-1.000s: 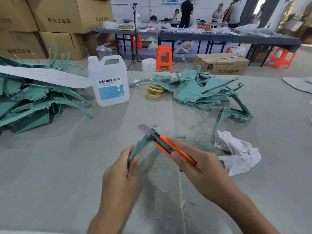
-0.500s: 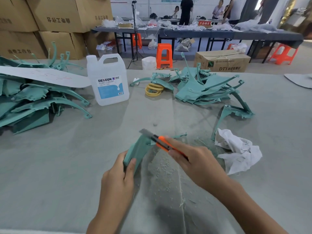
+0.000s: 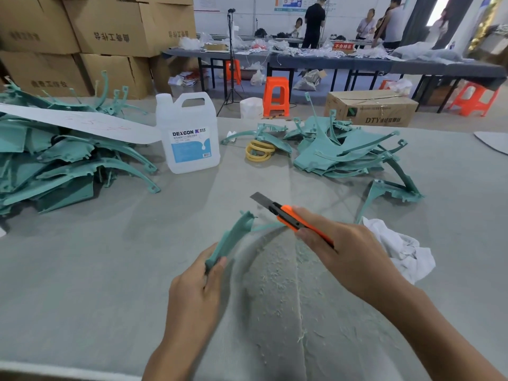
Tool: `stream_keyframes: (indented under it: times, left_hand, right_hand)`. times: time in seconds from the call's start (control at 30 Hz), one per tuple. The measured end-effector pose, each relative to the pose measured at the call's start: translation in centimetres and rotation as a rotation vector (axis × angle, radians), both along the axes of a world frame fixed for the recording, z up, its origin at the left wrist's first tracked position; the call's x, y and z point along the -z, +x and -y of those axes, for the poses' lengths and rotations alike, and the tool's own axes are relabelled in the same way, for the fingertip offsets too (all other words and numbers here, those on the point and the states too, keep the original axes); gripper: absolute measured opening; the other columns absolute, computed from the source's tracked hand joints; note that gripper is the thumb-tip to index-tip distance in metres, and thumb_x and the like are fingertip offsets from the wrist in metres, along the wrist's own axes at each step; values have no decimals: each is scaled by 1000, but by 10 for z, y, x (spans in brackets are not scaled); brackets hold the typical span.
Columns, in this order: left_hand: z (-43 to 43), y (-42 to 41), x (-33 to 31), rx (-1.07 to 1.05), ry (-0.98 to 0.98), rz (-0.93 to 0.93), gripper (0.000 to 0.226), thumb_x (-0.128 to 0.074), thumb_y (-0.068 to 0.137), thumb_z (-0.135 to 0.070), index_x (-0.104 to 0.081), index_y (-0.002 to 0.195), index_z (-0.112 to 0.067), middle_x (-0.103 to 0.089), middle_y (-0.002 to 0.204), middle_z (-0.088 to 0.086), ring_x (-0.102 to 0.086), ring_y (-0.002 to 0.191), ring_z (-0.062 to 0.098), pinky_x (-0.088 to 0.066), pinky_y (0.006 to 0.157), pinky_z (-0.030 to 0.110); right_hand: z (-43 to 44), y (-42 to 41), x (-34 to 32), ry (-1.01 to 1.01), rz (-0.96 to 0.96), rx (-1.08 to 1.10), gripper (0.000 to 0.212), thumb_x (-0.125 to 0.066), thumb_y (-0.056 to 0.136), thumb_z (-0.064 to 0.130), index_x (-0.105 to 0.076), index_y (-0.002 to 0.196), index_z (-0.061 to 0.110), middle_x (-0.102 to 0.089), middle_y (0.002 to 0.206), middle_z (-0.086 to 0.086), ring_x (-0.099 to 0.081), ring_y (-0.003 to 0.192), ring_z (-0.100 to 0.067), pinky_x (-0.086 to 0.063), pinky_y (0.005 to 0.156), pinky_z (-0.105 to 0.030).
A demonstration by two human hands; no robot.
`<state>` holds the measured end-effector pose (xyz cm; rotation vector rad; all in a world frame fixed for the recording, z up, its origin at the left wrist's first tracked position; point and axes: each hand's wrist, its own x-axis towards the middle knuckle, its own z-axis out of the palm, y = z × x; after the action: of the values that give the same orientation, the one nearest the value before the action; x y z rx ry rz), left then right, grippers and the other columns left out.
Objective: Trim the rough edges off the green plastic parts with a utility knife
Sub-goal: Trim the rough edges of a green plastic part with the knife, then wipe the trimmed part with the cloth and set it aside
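Observation:
My left hand (image 3: 196, 292) grips the lower end of a curved green plastic part (image 3: 233, 237), held up above the grey table (image 3: 82, 284). My right hand (image 3: 343, 254) grips an orange utility knife (image 3: 291, 217) with its grey blade extended up and to the left. The blade sits just above and to the right of the part's upper end, apart from it. A thin green strip runs from the part toward the knife. Green shavings lie on the table below my hands.
A heap of green parts (image 3: 55, 166) lies at the left under a white sheet, another heap (image 3: 346, 155) at the back right. A white DEXCON jug (image 3: 189, 133), yellow rings (image 3: 259, 151) and a crumpled white cloth (image 3: 398, 248) are on the table. Boxes, stools and people stand behind.
The knife has slid up and away past the part's upper end, so the blade is now off the plastic. My left hand has turned the part a little.

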<state>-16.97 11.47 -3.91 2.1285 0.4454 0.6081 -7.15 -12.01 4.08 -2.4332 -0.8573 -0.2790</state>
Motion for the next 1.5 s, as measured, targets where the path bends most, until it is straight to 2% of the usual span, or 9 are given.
stream_keyframes:
  times: [0.13,0.27,0.37,0.57,0.9,1.17,1.3,1.37,1.5]
  left_hand:
    - [-2,9,-19,14,131,15,29,-56,100,-30,-63,125,-42,-58,79,-42,-55,76,-12,-38,67,2]
    - [3,14,-28,41,193,-8,22,-61,98,-19,-65,106,-39,-61,73,-21,-52,73,-3,-36,66,4]
    - [7,13,-28,45,181,19,30,-62,98,-21,-69,124,-36,-72,86,-6,-51,71,-7,-36,69,1]
    - [9,14,-25,44,209,2,34,-61,99,-23,-65,130,-37,-72,90,4,-56,79,18,-36,60,13]
    - [9,11,-21,32,216,19,37,-63,98,-19,-65,131,-37,-74,106,-13,-59,86,7,-36,70,4]
    - [11,10,-19,35,224,37,32,-63,98,-20,-66,124,-37,-69,81,-13,-55,75,4,-35,61,10]
    - [2,7,-12,-30,116,32,9,-57,99,-34,-66,98,-32,-58,68,-20,-50,59,4,-35,52,18]
    - [-5,8,-8,-112,23,45,28,-60,98,-38,-54,73,-26,-57,62,-16,-51,57,7,-37,48,23]
    - [-21,10,-6,-150,-311,115,26,-63,90,-49,-63,79,-25,-71,76,-5,-67,71,12,-54,68,27]
  right_hand:
    - [-5,-31,-9,130,47,-86,46,-51,103,48,-35,140,69,-64,85,30,-57,62,3,-38,53,-8]
    - [-3,-52,-13,-31,2,-163,45,-38,101,60,-28,143,70,-72,93,14,-64,70,-9,-53,64,-31]
    - [9,-40,-21,-47,112,-29,45,-43,100,53,-40,144,60,-68,77,7,-61,60,-14,-53,57,-38]
    - [8,-50,-24,-142,18,-105,42,-30,101,65,-24,142,73,-71,91,12,-65,73,-12,-54,65,-34]
    - [16,-39,-22,-38,46,-83,44,-40,96,59,-38,138,70,-62,73,21,-57,66,-8,-50,59,-26]
    - [12,-35,-6,1,41,-113,42,-40,101,61,-34,141,68,-65,73,24,-61,62,0,-47,53,-14]
    - [28,-7,21,45,-120,207,35,-41,92,65,-52,115,42,-64,61,9,-61,59,-4,-49,58,-21]
    - [35,-3,45,-120,-181,249,28,-43,94,63,-51,107,39,-63,62,6,-60,56,-8,-48,57,-26]
    - [44,-2,74,-253,0,214,11,-56,101,34,-66,100,33,-69,88,11,-67,84,-20,-47,75,-34]
